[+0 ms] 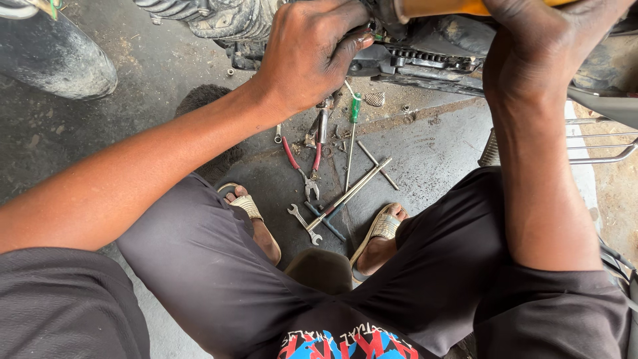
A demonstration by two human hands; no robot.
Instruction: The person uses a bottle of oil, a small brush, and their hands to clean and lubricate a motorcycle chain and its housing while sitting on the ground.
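Greasy metal under both my hands: left hand (307, 53) closed around dark part beside drive chain (432, 60), fingers curled tight; right hand (545, 33) wrapped shut on yellow bar (438, 8) at top edge. Work looks mid-way: chain area exposed, nothing refitted that I can see. Pliers (302, 166), green screwdriver (352, 133), 1 spanner (304, 225), rods lie between my sandalled feet. Oil-stained concrete floor (432, 153), tyre (60, 60) far left.

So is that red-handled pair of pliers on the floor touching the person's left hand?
Apart. The head view shows the left hand up on the dark machine parts, with bare floor between it and the red-handled pliers below.
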